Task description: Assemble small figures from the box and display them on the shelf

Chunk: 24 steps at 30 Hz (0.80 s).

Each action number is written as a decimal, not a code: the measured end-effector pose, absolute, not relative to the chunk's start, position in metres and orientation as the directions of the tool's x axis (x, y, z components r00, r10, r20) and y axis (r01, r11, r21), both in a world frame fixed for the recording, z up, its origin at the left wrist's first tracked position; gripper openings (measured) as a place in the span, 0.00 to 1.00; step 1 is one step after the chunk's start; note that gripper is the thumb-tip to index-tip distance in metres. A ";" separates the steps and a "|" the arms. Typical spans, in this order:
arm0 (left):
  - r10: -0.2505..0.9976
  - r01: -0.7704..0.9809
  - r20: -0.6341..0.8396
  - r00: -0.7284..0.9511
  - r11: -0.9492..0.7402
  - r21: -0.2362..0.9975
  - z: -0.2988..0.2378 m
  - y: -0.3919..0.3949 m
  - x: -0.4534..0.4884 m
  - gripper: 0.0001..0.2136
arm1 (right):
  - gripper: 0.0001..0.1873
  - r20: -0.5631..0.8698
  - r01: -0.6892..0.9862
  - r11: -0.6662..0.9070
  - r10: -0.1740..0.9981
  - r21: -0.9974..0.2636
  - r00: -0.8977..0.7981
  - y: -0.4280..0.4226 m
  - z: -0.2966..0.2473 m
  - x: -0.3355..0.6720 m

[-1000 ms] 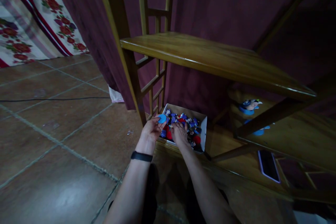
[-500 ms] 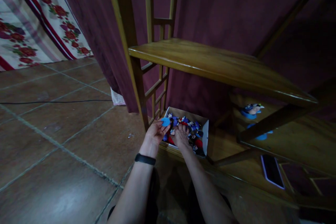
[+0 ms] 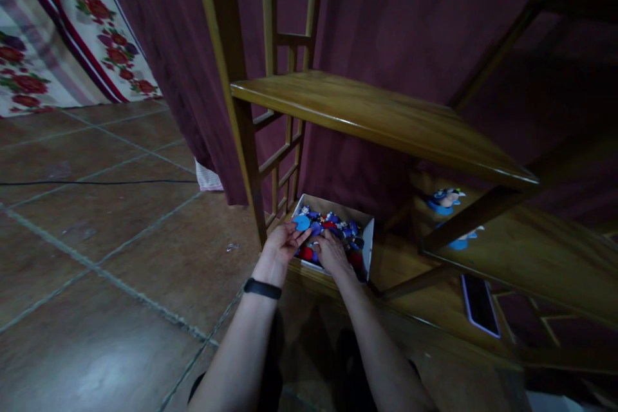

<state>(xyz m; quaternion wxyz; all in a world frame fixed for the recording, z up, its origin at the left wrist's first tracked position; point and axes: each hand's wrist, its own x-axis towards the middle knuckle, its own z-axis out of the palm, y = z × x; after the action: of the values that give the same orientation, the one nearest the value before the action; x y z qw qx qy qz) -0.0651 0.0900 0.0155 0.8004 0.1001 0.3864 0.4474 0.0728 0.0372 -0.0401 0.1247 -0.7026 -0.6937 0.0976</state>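
Note:
My left hand (image 3: 282, 243) pinches a flat round blue disc (image 3: 302, 223) over the left end of an open white box (image 3: 368, 241). Several small figurines (image 3: 344, 228) in blue, red and black fill the box, too small to make out one by one. Down among them is my right hand (image 3: 332, 253), its fingers curled beside a purple-blue piece (image 3: 315, 229). Whatever those fingers grip is hidden. The two hands are close together but apart.
The box sits on the low board of a wooden shelf unit (image 3: 386, 122), below a higher shelf. To the right stand figurines on blue bases (image 3: 444, 201), and a phone (image 3: 480, 306) lies on the board. A dark cable (image 3: 96, 182) crosses the tiled floor.
My right hand has drawn back slightly toward the left hand, and a purple-blue piece now shows by its fingertips. The left hand still holds the blue disc. The view has shifted a little.

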 end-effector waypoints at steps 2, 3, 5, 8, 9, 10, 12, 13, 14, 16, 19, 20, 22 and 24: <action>0.795 -0.625 -0.531 0.292 0.579 0.523 0.014 0.090 -0.068 0.11 | 0.12 0.049 0.944 0.021 0.999 -0.330 -0.006 0.036 -0.042 0.070; 0.797 -0.619 -0.532 0.286 0.578 0.533 0.013 0.090 -0.070 0.11 | 0.12 0.052 0.937 0.019 0.999 -0.350 -0.001 0.037 -0.043 0.069; 0.800 -0.608 -0.534 0.273 0.574 0.549 0.011 0.090 -0.072 0.11 | 0.13 0.063 0.903 -0.030 0.996 -0.428 0.063 0.040 -0.042 0.070; 0.806 -0.591 -0.527 0.270 0.570 0.570 0.009 0.090 -0.072 0.09 | 0.13 0.105 0.708 -0.107 0.963 -0.698 0.250 0.047 -0.035 0.076; 0.808 -0.585 -0.524 0.269 0.570 0.577 0.008 0.089 -0.071 0.09 | 0.14 0.101 0.576 -0.101 0.946 -0.811 0.309 0.048 -0.032 0.079; 0.810 -0.580 -0.522 0.268 0.568 0.584 0.008 0.089 -0.069 0.09 | 0.16 0.081 0.415 -0.078 0.932 -0.907 0.353 0.050 -0.028 0.081; 0.812 -0.571 -0.521 0.263 0.566 0.595 0.008 0.088 -0.065 0.08 | 0.19 0.020 0.079 -0.012 0.923 -0.997 0.384 0.049 -0.022 0.084; 0.813 -0.567 -0.518 0.265 0.567 0.598 0.008 0.088 -0.063 0.08 | 0.21 -0.003 -0.051 0.017 0.925 -0.999 0.379 0.049 -0.019 0.084; 0.813 -0.561 -0.514 0.274 0.569 0.601 0.008 0.087 -0.061 0.08 | 0.21 -0.016 -0.139 0.038 0.930 -0.990 0.367 0.047 -0.017 0.084; 0.814 -0.551 -0.500 0.294 0.572 0.608 0.008 0.085 -0.057 0.08 | 0.22 -0.018 -0.204 0.057 0.938 -0.977 0.345 0.045 -0.015 0.081; 0.824 -0.539 -0.483 0.296 0.562 0.628 0.008 0.081 -0.051 0.07 | 0.22 -0.017 -0.145 0.036 0.937 -0.989 0.348 0.045 -0.015 0.077; 0.829 -0.538 -0.479 0.289 0.554 0.635 0.008 0.079 -0.050 0.07 | 0.22 -0.011 -0.108 0.029 0.936 -0.994 0.353 0.045 -0.015 0.076; 0.840 -0.538 -0.468 0.275 0.538 0.649 0.009 0.077 -0.048 0.07 | 0.22 0.010 -0.041 0.026 0.931 -0.999 0.364 0.046 -0.015 0.076; 0.848 -0.538 -0.457 0.268 0.525 0.659 0.010 0.076 -0.046 0.06 | 0.21 0.036 0.005 0.036 0.926 -0.999 0.376 0.046 -0.015 0.076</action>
<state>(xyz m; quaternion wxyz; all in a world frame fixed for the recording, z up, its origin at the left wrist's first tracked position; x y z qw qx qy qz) -0.0458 0.0759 0.0100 0.7731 0.1910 0.4060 0.4483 0.0763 0.0461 -0.0153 0.5961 -0.5769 -0.4034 0.3861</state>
